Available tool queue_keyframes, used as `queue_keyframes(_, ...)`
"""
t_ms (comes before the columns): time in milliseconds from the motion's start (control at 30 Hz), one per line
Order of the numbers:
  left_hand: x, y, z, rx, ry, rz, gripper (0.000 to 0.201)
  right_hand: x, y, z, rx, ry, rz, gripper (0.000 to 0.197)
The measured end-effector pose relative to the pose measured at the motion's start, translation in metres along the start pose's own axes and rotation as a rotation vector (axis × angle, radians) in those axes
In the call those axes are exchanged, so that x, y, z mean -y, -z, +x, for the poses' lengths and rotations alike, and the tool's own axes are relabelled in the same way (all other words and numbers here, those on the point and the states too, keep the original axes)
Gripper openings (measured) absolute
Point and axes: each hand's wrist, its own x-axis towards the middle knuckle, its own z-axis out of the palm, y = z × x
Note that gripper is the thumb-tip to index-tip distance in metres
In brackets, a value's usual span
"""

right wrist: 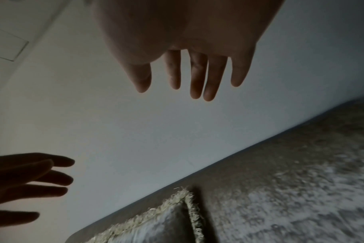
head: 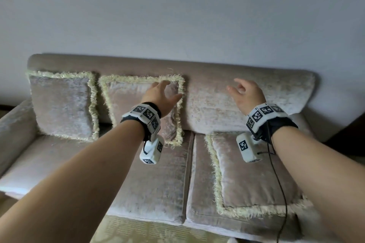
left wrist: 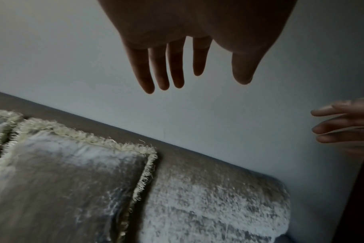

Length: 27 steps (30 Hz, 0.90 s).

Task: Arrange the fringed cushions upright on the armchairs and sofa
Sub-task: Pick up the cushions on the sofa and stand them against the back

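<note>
Two square velvety cushions [head: 63, 104] with shaggy cream fringe stand upright against my plush sofa [head: 246, 92]; a third [head: 254, 173] lies flat at four o'clock. My left hand [head: 161, 95] and right hand [head: 246, 94] hover spread, empty.

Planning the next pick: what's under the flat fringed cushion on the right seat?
The flat fringed velvet cushion lies directly on the beige sofa's right seat pad. Anything beneath it is hidden.
</note>
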Motion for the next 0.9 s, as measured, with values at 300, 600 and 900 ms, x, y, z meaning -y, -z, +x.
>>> queue_keyframes(300,-0.122,-0.144,0.062,0.152,-0.003,0.033,0.072,-0.177,0.07,0.046,0.048,-0.183,-0.035,0.052)
queue_keyframes(600,-0.158,-0.301,0.093,0.312,0.168,0.049,0.071,-0.344,0.079,0.073,0.209,-0.408,-0.12,0.056)
queue_keyframes(900,-0.093,-0.411,0.104,0.47,0.413,0.056,0.083,-0.446,0.012,0.077,0.376,-0.568,-0.181,0.064)
